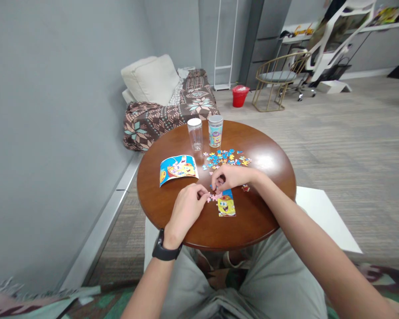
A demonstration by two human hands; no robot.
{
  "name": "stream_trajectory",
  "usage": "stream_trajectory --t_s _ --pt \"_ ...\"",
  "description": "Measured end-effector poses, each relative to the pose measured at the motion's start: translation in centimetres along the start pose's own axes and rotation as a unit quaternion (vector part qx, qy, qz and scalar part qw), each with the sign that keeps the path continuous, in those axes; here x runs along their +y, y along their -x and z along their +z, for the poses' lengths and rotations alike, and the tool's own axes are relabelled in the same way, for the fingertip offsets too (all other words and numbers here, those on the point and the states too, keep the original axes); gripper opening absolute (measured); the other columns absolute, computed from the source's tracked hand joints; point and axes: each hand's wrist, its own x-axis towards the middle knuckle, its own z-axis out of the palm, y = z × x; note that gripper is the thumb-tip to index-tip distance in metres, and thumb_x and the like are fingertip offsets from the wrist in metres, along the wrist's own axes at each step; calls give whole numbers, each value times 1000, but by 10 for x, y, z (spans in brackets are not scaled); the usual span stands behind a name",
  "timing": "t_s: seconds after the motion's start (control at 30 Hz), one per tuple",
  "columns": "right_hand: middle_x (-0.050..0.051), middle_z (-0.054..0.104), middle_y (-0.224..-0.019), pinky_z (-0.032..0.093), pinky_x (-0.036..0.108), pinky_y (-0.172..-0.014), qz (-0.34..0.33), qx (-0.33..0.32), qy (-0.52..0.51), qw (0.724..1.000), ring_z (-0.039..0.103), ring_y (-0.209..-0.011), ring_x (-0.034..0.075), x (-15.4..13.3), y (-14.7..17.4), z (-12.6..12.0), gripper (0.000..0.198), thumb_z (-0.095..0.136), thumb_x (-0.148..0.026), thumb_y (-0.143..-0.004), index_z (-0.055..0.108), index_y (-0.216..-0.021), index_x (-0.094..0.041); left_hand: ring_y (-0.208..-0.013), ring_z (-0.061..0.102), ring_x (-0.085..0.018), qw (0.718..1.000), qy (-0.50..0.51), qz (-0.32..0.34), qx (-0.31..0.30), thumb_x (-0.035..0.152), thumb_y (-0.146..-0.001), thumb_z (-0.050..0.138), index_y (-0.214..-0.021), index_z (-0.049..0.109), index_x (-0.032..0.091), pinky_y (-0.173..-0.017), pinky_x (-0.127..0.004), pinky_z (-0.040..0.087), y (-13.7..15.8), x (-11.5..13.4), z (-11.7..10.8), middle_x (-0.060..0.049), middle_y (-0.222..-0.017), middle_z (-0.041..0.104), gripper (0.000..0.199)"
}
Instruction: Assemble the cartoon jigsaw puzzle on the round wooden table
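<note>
On the round brown table lies a partly joined jigsaw puzzle [226, 206] with a yellow cartoon face and a pink section at its left. My left hand [190, 204] rests at the pink edge, thumb and forefinger pinched by a small pink puzzle piece [209, 197]. From the right, my right hand [231, 176] bends over the puzzle's upper part with curled fingers; what they hold is hidden. Just beyond it are several loose puzzle pieces [223, 156], mostly blue and yellow. A curled picture sheet [178, 169] with cartoon figures lies to the left.
A clear jar with a white lid [195, 134] and a printed jar with a grey lid [215, 131] stand at the table's back. One red piece [245, 188] lies under my right forearm. Beyond are a covered couch [173, 113], a red bin [240, 96] and a wire chair [275, 77].
</note>
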Motion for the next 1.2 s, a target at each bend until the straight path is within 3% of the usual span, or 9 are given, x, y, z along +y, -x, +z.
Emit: stream_trajectory --t_s 0.43,0.63,0.87,0.97,1.07,1.2 --pt "-1 64 -66 41 20 -57 3 1 18 1000 54 -62 10 -2 1 1 19 70 -27 -71 77 -86 -16 -75 57 -16 999 -36 5 24 22 -85 61 -74 67 18 -68 -29 42 5 3 1 -2 -79 63 13" --pt "-1 63 -65 39 20 -54 -10 10 26 1000 53 -60 10 2 0 1 18 71 -25 -71 77 -86 -18 -85 61 -17 998 -37 53 -12 23 -91 55 -94 72 21 -77 -29 46 18 -3 -6 -3 -91 65 17" --pt "-2 62 -63 41 20 -54 -16 20 6 1000 54 -59 10 -2 1 0 17 71 -24 -71 76 -86 -17 -87 60 -17 995 -54 75 -33 25 -93 51 -94 72 21 -82 -31 47 20 -2 -5 -3 -93 63 21" --pt "1 66 -69 44 22 -60 -39 57 -27 997 56 -63 12 -4 4 -4 17 70 -29 -75 73 -84 -15 -85 61 -16 997 -27 62 -21 25 -91 55 -94 69 21 -77 -29 48 17 0 -12 -2 -91 63 15" --pt "2 68 -75 44 24 -67 -39 145 -30 988 57 -69 13 -1 5 -8 19 65 -33 -79 71 -81 -15 -80 61 -16 996 -45 77 10 24 -88 58 -92 65 20 -73 -29 48 7 4 -25 -1 -89 63 10" --pt "2 65 -72 41 24 -64 8 236 -20 971 54 -65 13 9 4 -12 25 56 -35 -84 69 -84 -14 -83 60 -17 974 -122 191 29 23 -90 54 -92 63 18 -74 -30 47 -24 16 -37 -4 -91 64 11"
